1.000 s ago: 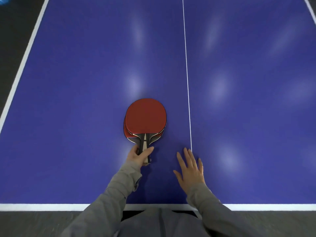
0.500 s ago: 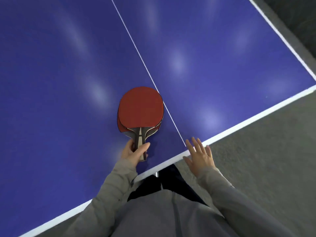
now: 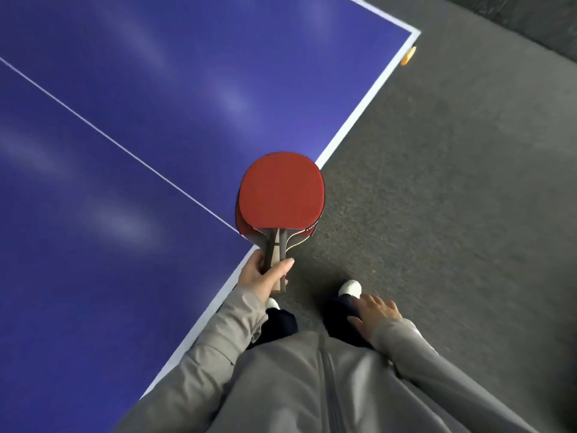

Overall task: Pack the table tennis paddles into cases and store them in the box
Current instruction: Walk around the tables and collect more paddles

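Two red table tennis paddles [image 3: 281,195] are stacked face to face, their dark handles together. My left hand [image 3: 265,276] grips both handles and holds the pair in the air over the near edge of the blue table [image 3: 125,151]. My right hand [image 3: 376,310] hangs beside my hip over the floor, fingers relaxed, holding nothing. No case or box is in view.
The table's white edge line [image 3: 352,117] runs diagonally to a corner at the upper right. An orange ball [image 3: 408,55] lies on the grey floor [image 3: 452,182] just past that corner. My shoes [image 3: 350,289] stand on the floor by the table edge.
My left hand lifted the paddles off the table and carried them past its edge. My right hand left the table and dropped to my side. The view turned to the right.
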A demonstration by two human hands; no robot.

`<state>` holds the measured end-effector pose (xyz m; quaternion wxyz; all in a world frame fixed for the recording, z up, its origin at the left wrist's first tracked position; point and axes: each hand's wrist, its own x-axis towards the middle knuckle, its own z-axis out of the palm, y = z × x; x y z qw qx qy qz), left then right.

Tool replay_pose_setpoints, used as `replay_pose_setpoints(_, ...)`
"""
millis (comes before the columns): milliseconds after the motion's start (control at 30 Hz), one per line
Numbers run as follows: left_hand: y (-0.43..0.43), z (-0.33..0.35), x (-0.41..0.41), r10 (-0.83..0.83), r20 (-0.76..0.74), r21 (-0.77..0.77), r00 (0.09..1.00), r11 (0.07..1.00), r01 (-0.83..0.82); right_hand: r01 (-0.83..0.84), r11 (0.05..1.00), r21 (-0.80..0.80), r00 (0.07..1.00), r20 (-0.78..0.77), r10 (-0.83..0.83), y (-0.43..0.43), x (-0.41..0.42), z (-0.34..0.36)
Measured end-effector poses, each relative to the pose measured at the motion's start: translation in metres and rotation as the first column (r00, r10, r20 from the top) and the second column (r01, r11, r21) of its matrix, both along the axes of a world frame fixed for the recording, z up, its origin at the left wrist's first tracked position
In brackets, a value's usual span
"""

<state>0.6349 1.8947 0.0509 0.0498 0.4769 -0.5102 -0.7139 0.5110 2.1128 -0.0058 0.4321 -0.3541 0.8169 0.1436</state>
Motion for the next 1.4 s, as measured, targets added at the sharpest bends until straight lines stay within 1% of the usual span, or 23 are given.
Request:
replay_pose_setpoints(133,0.037,0.004,-0.065,-0.086,-0.005,-0.009,0.996,0.996,0.086,0.091,0.995,-0.034,0.996,0.017,-0.091,0.04,-0.044,-0.005)
replay_pose_setpoints(300,0.095,0.009,-0.147,-0.101,-0.036,-0.014,0.994,0.995,0.1,0.135,0.991,-0.019,0.991,-0.02,-0.136,0.098,-0.118,-0.01)
replay_pose_setpoints(400,0.122,0.013,-0.187,-0.141,-0.04,-0.012,0.989,0.99,0.141,0.188,0.982,-0.008,0.981,-0.045,-0.188,0.13,-0.164,-0.009)
replay_pose_setpoints(567,0.138,0.018,-0.245,-0.199,-0.055,-0.032,0.978,0.98,0.198,0.335,0.942,-0.021,0.939,-0.072,-0.336,0.163,-0.225,-0.01)
replay_pose_setpoints(633,0.136,0.02,-0.271,-0.209,-0.043,-0.053,0.977,0.977,0.206,0.365,0.931,-0.012,0.927,-0.084,-0.365,0.168,-0.25,-0.012)
replay_pose_setpoints(767,0.121,0.019,-0.327,-0.203,-0.026,-0.088,0.979,0.976,0.2,0.367,0.93,-0.007,0.926,-0.096,-0.366,0.16,-0.311,-0.015)
replay_pose_setpoints(867,0.102,0.012,-0.378,-0.187,-0.024,-0.105,0.982,0.977,0.183,0.333,0.943,-0.01,0.937,-0.11,-0.332,0.143,-0.364,-0.018)
replay_pose_setpoints(1033,0.067,0.014,-0.474,-0.141,-0.048,-0.048,0.989,0.989,0.139,0.283,0.959,0.025,0.955,-0.096,-0.279,0.107,-0.458,-0.008)
replay_pose_setpoints(1167,0.037,0.023,-0.555,-0.136,-0.072,-0.056,0.988,0.99,0.132,0.289,0.957,-0.03,0.95,-0.113,-0.291,0.071,-0.543,0.005)
replay_pose_setpoints(1267,0.023,0.027,-0.607,-0.091,-0.104,-0.065,0.99,0.994,0.084,0.289,0.955,-0.066,0.949,-0.112,-0.295,0.057,-0.598,0.009)
replay_pose_setpoints(1400,0.008,0.027,-0.675,-0.037,-0.104,-0.086,0.994,0.996,0.028,0.209,0.975,-0.069,0.967,-0.132,-0.217,0.049,-0.679,0.006)
